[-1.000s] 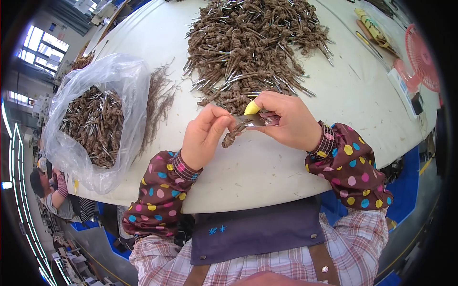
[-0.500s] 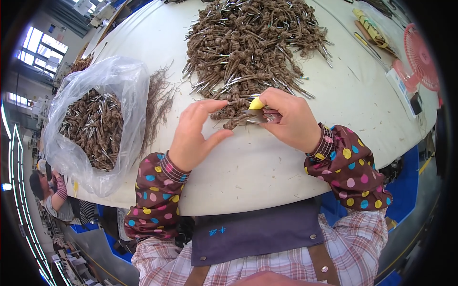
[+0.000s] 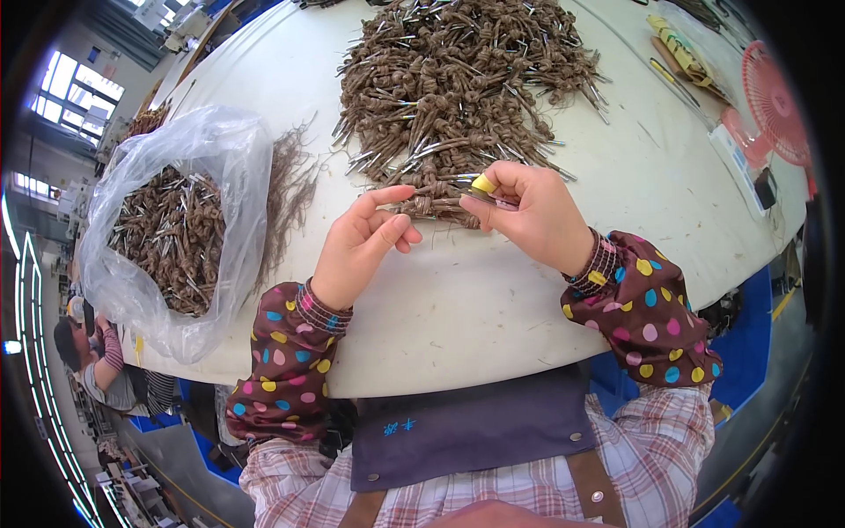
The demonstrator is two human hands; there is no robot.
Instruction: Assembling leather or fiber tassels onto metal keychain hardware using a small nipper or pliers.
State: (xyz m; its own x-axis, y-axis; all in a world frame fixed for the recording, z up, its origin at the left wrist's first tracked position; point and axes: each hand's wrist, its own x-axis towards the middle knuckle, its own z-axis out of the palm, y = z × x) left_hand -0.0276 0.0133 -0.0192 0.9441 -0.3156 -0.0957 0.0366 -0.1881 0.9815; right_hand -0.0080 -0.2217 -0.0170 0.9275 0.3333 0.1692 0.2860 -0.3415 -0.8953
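Note:
In front of me lies a big heap of brown knotted cords (image 3: 458, 84) with silvery tips. At its near edge, a few knotted cords (image 3: 433, 207) lie between my two hands. My left hand (image 3: 356, 242) is at the left end of these, its index finger stretched out and apart from the thumb, with nothing visible between them. My right hand (image 3: 541, 216) is closed around small metal thread snips (image 3: 506, 205), mostly hidden by the fingers. A yellow wrap (image 3: 483, 183) shows at that hand's fingertip, beside the cords.
A clear plastic bag (image 3: 242, 189) full of similar cords stands open on the left of the white table (image 3: 440, 334). Loose brown threads (image 3: 286, 198) lie beside it. A pink fan (image 3: 775, 101) and a yellow package (image 3: 682, 48) are at the right. Another person (image 3: 97, 361) sits far left.
My left fingers have drawn closer together, and the short knotted cord near its thumb no longer shows there. My right hand has turned slightly, and the snips' blades are now more hidden.

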